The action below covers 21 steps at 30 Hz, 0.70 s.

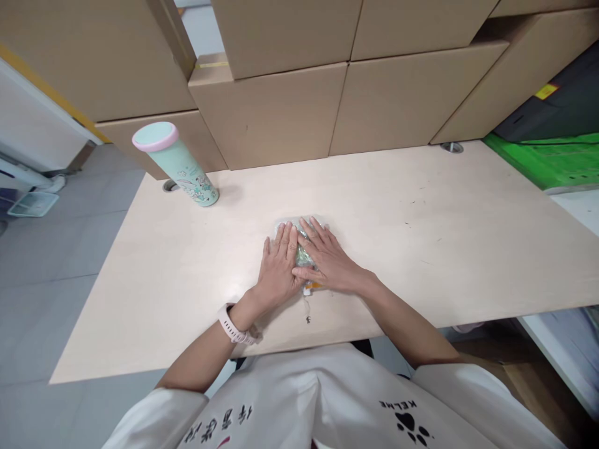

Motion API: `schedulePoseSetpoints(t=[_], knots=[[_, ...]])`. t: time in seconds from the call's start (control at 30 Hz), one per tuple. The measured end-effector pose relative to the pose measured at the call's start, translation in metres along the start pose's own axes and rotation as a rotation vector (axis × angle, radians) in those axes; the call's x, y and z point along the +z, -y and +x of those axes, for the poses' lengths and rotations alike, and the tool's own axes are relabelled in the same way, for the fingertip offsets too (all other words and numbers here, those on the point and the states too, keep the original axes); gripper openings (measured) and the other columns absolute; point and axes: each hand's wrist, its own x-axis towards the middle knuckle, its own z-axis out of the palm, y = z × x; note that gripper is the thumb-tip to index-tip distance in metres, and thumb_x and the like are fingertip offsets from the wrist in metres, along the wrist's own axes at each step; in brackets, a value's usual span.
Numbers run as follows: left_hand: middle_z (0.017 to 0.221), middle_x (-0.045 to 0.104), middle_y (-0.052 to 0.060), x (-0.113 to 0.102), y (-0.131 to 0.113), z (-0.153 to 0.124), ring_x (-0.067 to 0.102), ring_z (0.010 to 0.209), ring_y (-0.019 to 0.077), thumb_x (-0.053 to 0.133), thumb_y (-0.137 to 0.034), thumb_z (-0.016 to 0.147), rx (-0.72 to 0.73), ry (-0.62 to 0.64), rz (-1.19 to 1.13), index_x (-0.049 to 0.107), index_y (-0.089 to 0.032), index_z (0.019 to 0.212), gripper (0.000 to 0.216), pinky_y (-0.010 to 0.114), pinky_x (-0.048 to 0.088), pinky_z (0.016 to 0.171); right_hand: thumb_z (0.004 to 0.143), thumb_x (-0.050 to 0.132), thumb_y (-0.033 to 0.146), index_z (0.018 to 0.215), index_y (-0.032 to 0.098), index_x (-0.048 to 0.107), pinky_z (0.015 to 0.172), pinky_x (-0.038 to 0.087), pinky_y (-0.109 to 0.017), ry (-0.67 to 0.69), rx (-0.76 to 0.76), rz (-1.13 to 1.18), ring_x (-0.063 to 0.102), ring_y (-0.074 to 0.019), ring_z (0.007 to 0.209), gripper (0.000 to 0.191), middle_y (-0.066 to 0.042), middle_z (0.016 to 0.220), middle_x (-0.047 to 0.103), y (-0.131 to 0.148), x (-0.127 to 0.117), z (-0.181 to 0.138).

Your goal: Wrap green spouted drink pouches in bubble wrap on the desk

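Observation:
Both palms lie flat on a clear plastic packet (305, 255) with something greenish inside, on the pale wooden table (374, 199). My left hand (279, 265) covers its left part, fingers stretched out. Over the right part rests my right hand (330, 259), fingers spread and thumb reaching towards the left hand. Much of the packet is hidden beneath them. A small orange and white piece (312, 287) shows at its near edge, below the right thumb; its kind I cannot make out. A pale pink watch band (231, 325) circles my left wrist.
A mint-green tumbler (187, 174) with a pink rim stands at the table's back left. Stacked cardboard boxes (276, 121) line the back edge. At the right is a green surface (556, 162) with a dark case (552, 100) above it. Small dark marks dot the tabletop.

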Motion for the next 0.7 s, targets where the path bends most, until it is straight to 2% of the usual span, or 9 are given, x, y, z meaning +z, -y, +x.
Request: schedulePoseSetpoints(t=[0.07,0.13,0.23,0.33,0.4,0.47,0.53,0.63,0.7], knots=[[0.168,0.018,0.020,0.000,0.001,0.000,0.014,0.157,0.0362,0.046,-0.056,0.098,-0.004,-0.026,-0.055,-0.001,-0.020,0.163,0.088,0.061,0.015,0.123,0.101,0.041,0.057,0.162,0.028,0.022,0.125,0.018,-0.056,-0.066,-0.004,0.043,0.002,-0.0282,0.159,0.070,-0.006,0.172,0.010,-0.001,-0.003,0.000],[0.170,0.015,0.018,-0.002,0.001,0.000,0.010,0.157,0.0369,0.050,-0.057,0.097,-0.016,-0.075,-0.084,0.005,-0.024,0.163,0.087,0.061,0.013,0.123,0.100,0.046,0.051,0.154,0.027,0.039,0.121,0.029,-0.052,-0.204,0.035,0.077,0.019,-0.0284,0.156,0.059,-0.009,0.167,0.027,-0.002,-0.008,-0.001],[0.169,0.010,0.018,-0.004,0.000,0.001,0.010,0.155,0.0418,0.056,-0.057,0.094,-0.056,-0.157,-0.101,0.016,-0.023,0.161,0.085,0.064,0.018,0.121,0.092,0.060,0.048,0.138,0.023,0.052,0.104,0.047,-0.048,-0.412,0.243,0.076,0.049,-0.0318,0.135,0.053,-0.015,0.144,0.054,-0.003,-0.019,-0.004],[0.164,0.020,0.021,-0.007,-0.001,0.001,0.028,0.146,0.0422,0.057,-0.053,0.095,-0.111,-0.176,-0.148,0.027,-0.021,0.157,0.076,0.062,0.033,0.113,0.092,0.058,0.043,0.115,0.021,0.059,0.080,0.050,-0.040,-0.319,0.474,0.057,0.066,-0.0276,0.095,0.032,-0.009,0.104,0.070,-0.003,-0.029,-0.007],[0.160,0.025,0.021,-0.008,-0.001,0.001,0.037,0.139,0.0388,0.056,-0.051,0.096,-0.134,-0.179,-0.208,0.034,-0.022,0.153,0.068,0.059,0.039,0.109,0.096,0.051,0.036,0.092,0.022,0.059,0.070,0.044,-0.035,-0.208,0.527,0.025,0.063,-0.0230,0.074,0.017,-0.003,0.078,0.067,-0.003,-0.031,-0.007],[0.158,0.027,0.019,-0.011,-0.001,0.001,0.040,0.136,0.0359,0.057,-0.050,0.096,-0.147,-0.192,-0.285,0.039,-0.023,0.151,0.064,0.057,0.039,0.111,0.097,0.045,0.030,0.073,0.023,0.050,0.063,0.037,-0.032,-0.212,0.493,0.011,0.058,-0.0198,0.064,0.026,-0.001,0.065,0.060,-0.005,-0.030,-0.006],[0.159,0.025,0.017,-0.015,-0.002,0.001,0.040,0.137,0.0342,0.059,-0.049,0.095,-0.181,-0.196,-0.390,0.040,-0.024,0.150,0.064,0.056,0.037,0.114,0.097,0.044,0.030,0.067,0.023,0.043,0.060,0.036,-0.031,-0.341,0.417,0.101,0.054,-0.0175,0.060,0.031,0.000,0.064,0.058,-0.006,-0.029,-0.006],[0.160,0.029,0.013,-0.021,-0.007,0.001,0.044,0.137,0.0307,0.057,-0.050,0.096,-0.268,-0.169,-0.675,0.039,-0.028,0.152,0.063,0.051,0.040,0.112,0.099,0.046,0.038,0.075,0.023,0.052,0.065,0.045,-0.030,-0.582,0.218,0.385,0.064,-0.0183,0.073,0.029,-0.003,0.084,0.069,-0.005,-0.030,-0.009],[0.158,0.038,0.011,-0.023,-0.010,0.002,0.049,0.133,0.0284,0.051,-0.054,0.098,-0.333,-0.115,-0.942,0.043,-0.030,0.150,0.058,0.047,0.045,0.108,0.100,0.048,0.040,0.082,0.023,0.058,0.082,0.052,-0.034,-0.685,0.064,0.508,0.070,-0.0217,0.098,0.027,-0.005,0.106,0.073,-0.003,-0.033,-0.013]])
